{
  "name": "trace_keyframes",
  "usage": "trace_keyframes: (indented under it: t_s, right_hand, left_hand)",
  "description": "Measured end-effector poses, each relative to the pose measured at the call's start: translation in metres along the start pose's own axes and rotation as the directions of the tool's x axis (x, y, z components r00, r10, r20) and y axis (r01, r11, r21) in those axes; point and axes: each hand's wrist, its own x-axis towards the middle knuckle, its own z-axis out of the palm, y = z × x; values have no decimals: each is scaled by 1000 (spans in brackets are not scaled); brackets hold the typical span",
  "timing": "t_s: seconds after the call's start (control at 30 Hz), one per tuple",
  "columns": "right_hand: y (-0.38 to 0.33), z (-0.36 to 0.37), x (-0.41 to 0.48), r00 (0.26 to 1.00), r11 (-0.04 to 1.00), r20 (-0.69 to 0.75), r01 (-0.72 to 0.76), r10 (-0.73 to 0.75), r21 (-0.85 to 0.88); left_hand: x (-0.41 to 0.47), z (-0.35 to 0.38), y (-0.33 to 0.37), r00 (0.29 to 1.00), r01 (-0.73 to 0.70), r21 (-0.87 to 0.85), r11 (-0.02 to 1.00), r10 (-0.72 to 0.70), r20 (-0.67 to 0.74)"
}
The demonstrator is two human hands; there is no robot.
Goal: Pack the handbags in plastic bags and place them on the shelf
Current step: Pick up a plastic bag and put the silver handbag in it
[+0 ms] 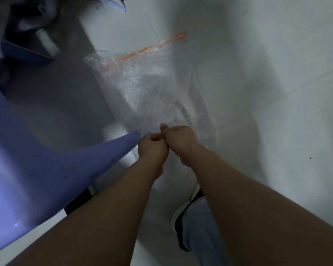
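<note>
**Two hands hold a clear plastic bag above a tiled floor**

I am looking down over two bare forearms that reach from 6 o'clock to the middle of the view. The left hand (152, 147) and right hand (179, 138) meet knuckle to knuckle. Each grip is closed tight, fingers curled in, pinching the near edge of a clear plastic bag (148, 87). The bag stretches away from the hands toward 12 o'clock, crinkled and blurred. An orange zip strip (142, 50) runs across its far end. I cannot tell whether a handbag is inside.

Beneath it lies a pale tiled floor (277, 73). At 9 o'clock a purple plastic stool (46, 160) stands, one leg tip just beside the left hand. At 6 o'clock I see a white-and-black shoe (181, 217) under the right forearm. At 11 o'clock lie dark, blurred things.
</note>
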Motion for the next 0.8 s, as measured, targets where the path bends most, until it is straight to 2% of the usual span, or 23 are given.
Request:
trace_keyframes:
  t_s: [0.17, 0.27, 0.33, 0.4, 0.5, 0.6, 0.7, 0.8]
  right_hand:
    - [-20, -17, -26, 982, 988, -187, -4, 34, 157]
    - [-23, -22, -54, 977, 957, -192, -32, 91, 290]
    - [-26, -27, -74, 977, 931, -170, -61, 130, 361]
    - [-31, -34, -97, 980, 916, -133, -86, 149, 393]
    - [-46, -43, -133, 980, 932, -112, -116, 163, 342]
    - [-76, -50, -166, 964, 934, -138, -174, 226, 311]
    - [-116, -57, -194, 922, 963, -350, -75, 165, 258]
    - [-167, -57, -226, 823, 988, -562, 140, -78, 68]
  left_hand:
    - [-25, 9, 21, 995, 87, -329, 940, -95, -7]
    - [-44, 2, 30, 990, 138, -383, 913, -142, 18]
    - [-63, -2, 37, 989, 149, -293, 945, -137, 59]
    - [-84, -8, 47, 995, 91, -143, 986, -84, 54]
    - [-121, -20, 66, 990, -129, 102, 986, 134, -39]
    - [-165, -43, 92, 918, -341, 258, 904, 379, -118]
    - [-205, -78, 131, 813, -446, 386, 808, 546, -204]
    - [-236, -121, 172, 728, -438, 508, 742, 624, -284]
